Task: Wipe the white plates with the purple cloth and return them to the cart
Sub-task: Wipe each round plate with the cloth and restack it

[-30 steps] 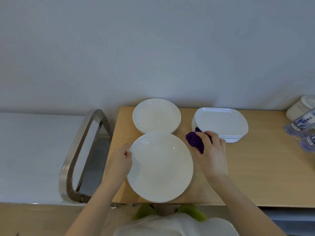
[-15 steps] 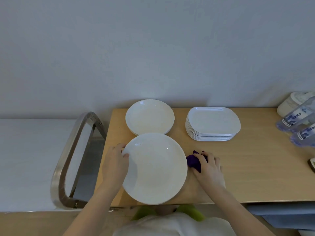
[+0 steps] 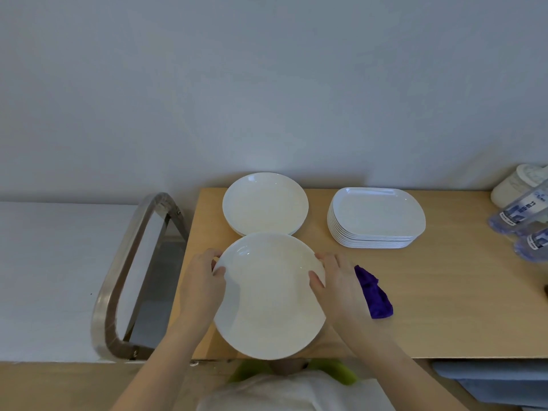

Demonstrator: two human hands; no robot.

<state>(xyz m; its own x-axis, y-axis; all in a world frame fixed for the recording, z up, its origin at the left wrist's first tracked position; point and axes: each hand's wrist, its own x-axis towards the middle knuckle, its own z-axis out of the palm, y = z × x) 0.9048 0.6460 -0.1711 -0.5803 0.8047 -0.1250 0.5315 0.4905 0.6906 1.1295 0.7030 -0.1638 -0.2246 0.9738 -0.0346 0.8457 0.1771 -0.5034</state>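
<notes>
wooden cart top against a plain grey wall.

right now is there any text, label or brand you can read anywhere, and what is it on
Nothing here can be read.
Bottles at the right edge: blue and white labels with dark characters, too blurred to read.
Round plate, plate stacks, purple cloth, white container: no print visible.

Your left hand and right hand grip the near round white plate by its rim; the crumpled purple cloth lies just beside on the wooden cart top.
</notes>
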